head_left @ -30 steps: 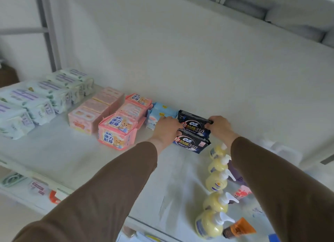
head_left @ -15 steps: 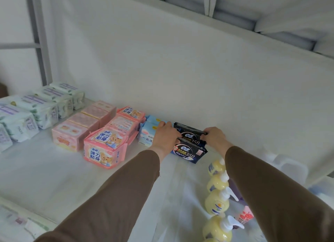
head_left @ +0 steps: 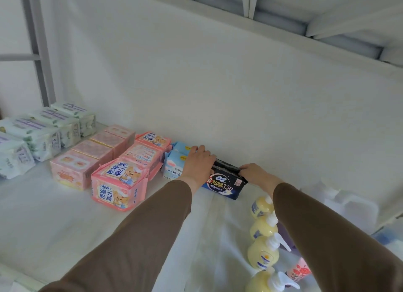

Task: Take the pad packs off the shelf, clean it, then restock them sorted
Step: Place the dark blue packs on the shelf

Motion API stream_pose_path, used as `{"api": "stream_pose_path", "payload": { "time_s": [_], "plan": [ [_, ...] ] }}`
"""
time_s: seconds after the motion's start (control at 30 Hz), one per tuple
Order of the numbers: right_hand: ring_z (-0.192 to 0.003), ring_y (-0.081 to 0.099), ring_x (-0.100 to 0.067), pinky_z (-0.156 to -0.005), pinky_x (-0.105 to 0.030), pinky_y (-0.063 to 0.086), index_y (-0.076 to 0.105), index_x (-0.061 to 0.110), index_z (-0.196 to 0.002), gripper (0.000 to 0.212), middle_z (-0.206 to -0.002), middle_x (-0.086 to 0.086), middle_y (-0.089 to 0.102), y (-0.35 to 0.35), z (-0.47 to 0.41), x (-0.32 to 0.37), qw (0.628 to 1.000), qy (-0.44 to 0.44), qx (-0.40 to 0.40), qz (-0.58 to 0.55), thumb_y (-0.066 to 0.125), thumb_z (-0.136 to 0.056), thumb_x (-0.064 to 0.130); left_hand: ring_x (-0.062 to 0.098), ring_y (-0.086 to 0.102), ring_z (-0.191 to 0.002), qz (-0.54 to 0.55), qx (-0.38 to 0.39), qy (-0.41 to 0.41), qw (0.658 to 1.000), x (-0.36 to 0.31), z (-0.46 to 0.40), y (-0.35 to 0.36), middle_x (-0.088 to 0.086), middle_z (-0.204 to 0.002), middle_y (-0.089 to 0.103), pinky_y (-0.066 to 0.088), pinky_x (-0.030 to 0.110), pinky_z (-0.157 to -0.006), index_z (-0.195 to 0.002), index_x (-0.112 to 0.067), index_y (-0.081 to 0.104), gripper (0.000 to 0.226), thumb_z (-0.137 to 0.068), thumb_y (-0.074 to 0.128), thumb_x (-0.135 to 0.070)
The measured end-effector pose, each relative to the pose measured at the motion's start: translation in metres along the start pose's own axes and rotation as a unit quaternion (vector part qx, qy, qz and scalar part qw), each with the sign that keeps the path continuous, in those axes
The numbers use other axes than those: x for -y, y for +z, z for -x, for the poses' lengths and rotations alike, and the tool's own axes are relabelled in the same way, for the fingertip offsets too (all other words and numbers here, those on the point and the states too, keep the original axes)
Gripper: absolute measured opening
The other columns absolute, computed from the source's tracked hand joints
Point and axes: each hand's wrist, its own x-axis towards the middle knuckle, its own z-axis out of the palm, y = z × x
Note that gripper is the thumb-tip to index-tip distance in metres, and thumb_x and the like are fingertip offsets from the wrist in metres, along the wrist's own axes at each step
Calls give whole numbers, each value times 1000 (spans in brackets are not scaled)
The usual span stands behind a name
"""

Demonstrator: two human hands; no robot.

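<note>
Hands, left hand (head_left: 199, 163) and right hand (head_left: 255, 174), fingers pinching dark pad packs (head_left: 224, 183) on shelf (head_left: 43, 215).

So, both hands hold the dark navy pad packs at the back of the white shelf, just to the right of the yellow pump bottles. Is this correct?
Not quite. In the head view both hands, left hand and right hand, do hold the dark navy pad packs at the back of the white shelf, but just right of the light blue pad packs. The yellow pump bottles stand nearer the camera.

Rear dark pack (head_left: 224, 165) mostly hidden behind front one.
</note>
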Motion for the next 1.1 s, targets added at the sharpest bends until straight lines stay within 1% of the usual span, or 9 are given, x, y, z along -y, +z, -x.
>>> {"api": "stream_pose_path", "payload": {
  "time_s": [0.07, 0.17, 0.2, 0.33, 0.4, 0.57, 0.73, 0.9, 1.1],
  "plan": [
    [-124, 55, -29, -101, -31, 45, 58, 5, -132, 34, -135, -13, 58, -1, 1, 1, 999, -14, 10, -51, 49, -102, 19, 28, 42, -126, 5, 4, -7, 1000, 2, -2, 3, 4, -126, 59, 27, 44, -110, -128, -18, 52, 48, -90, 61, -45],
    [-104, 64, -21, -88, -33, 49, 57, 23, -116, 45, -112, -3, 69, -1, 9, 2, 998, -41, 37, -43, 62, -89, 58, 30, 24, -146, -7, 42, -6, 999, 8, -3, 7, 4, -145, 50, 8, 54, -120, -144, -18, 41, 66, -91, 57, -54],
    [-101, 65, -18, -84, -32, 49, 56, 25, -115, 50, -109, 0, 69, -2, 8, -1, 996, -50, 45, -51, 68, -83, 60, 30, 20, -148, -21, 56, 1, 998, 9, -3, 7, 4, -148, 48, 4, 56, -120, -146, -19, 38, 68, -92, 55, -56],
    [-111, 60, -26, -92, -37, 49, 55, 19, -127, 56, -121, -5, 65, 2, 4, -4, 997, -76, 26, -16, 81, -77, 20, 29, 11, -151, -58, 72, 11, 996, 9, -4, 4, 3, -157, 34, -1, 61, -119, -154, -21, 25, 73, -95, 52, -54],
    [-111, 60, -28, -95, -39, 49, 56, 18, -127, 55, -121, -6, 65, 4, 5, -4, 996, -89, 6, -5, 79, -77, 14, 29, 12, -151, -63, 74, 19, 995, 7, -4, 3, 3, -155, 37, -1, 62, -118, -155, -21, 22, 73, -96, 52, -52],
    [-106, 60, -25, -91, -36, 49, 53, 19, -129, 59, -123, -5, 65, 9, 8, -4, 996, -91, 10, 3, 80, -76, 19, 29, 18, -149, -58, 81, 24, 995, 7, -4, 4, 2, -150, 44, -1, 63, -118, -150, -26, 33, 63, -95, 58, -43],
    [-102, 54, -18, -88, -30, 45, 46, 17, -139, 77, -128, -5, 58, 9, 7, -4, 996, -87, 8, -17, 84, -73, 25, 29, 15, -150, -50, 93, 23, 994, 7, -5, 1, 2, -155, 37, 0, 63, -118, -152, -25, 29, 70, -94, 58, -49],
    [-119, 53, -26, -100, -39, 46, 39, 21, -146, 92, -135, -7, 54, 9, 8, -6, 998, -70, -2, -4, 86, -69, 38, 28, 17, -150, -51, 96, 20, 994, 6, -7, 0, 2, -156, 37, 2, 61, -119, -153, -23, 28, 73, -92, 59, -52],
    [-122, 51, -26, -103, -44, 45, 39, 24, -146, 97, -135, -5, 54, 7, 8, -9, 998, -69, -5, 4, 85, -64, 47, 27, 17, -150, -53, 89, 27, 994, 6, -9, -1, 3, -155, 36, 2, 60, -119, -153, -21, 27, 77, -91, 60, -53]
  ]
}}
